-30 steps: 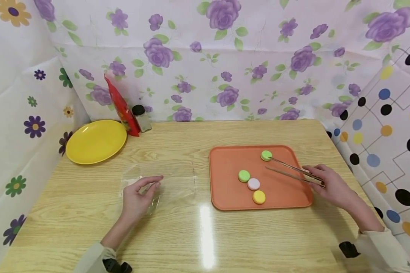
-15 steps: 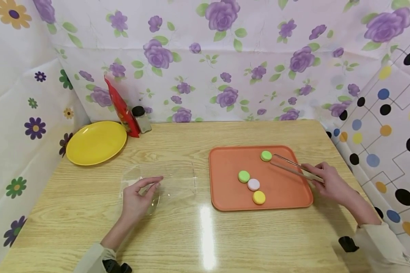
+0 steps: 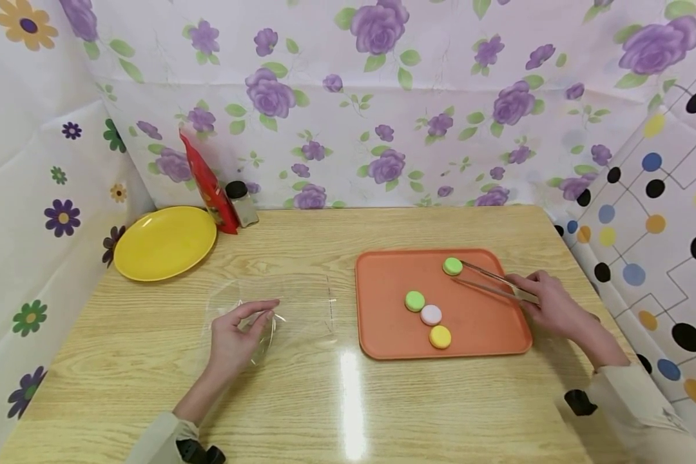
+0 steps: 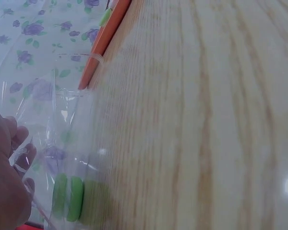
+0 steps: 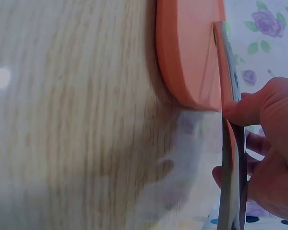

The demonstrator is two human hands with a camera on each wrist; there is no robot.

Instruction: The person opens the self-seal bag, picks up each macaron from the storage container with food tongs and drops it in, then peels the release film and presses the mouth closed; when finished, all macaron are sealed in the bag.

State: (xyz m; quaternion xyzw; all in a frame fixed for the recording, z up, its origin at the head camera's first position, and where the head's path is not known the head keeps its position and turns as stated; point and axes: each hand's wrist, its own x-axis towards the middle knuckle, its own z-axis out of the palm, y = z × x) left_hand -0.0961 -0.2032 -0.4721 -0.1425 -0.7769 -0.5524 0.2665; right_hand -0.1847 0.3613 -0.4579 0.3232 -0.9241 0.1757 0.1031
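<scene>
My left hand [image 3: 234, 338] pinches the edge of a clear plastic bag [image 3: 301, 309] on the left of the table. Through the bag's film a green macaron [image 4: 76, 199] shows in the left wrist view; the hand hides it from the head view. With my right hand [image 3: 548, 306] I hold metal tongs [image 5: 228, 72] over the orange tray [image 3: 383, 345]. Their spread tips are at the right side of a green macaron [image 3: 452, 266] near the tray's far edge. Nearer on the tray lie another green macaron [image 3: 414, 301], a pale pink one [image 3: 431, 314] and a yellow one [image 3: 440, 337].
A yellow plate [image 3: 165, 243] lies at the back left. Beside it stand a red packet [image 3: 209, 187] and a jar [image 3: 243, 205] with a black lid. Patterned cloths [image 3: 325, 122] hang behind the table and at both sides.
The tong tips drew back right from the green macaron, then came in again and spread wider. My right hand has shifted slightly left and up. The left hand and bag stay nearly still.
</scene>
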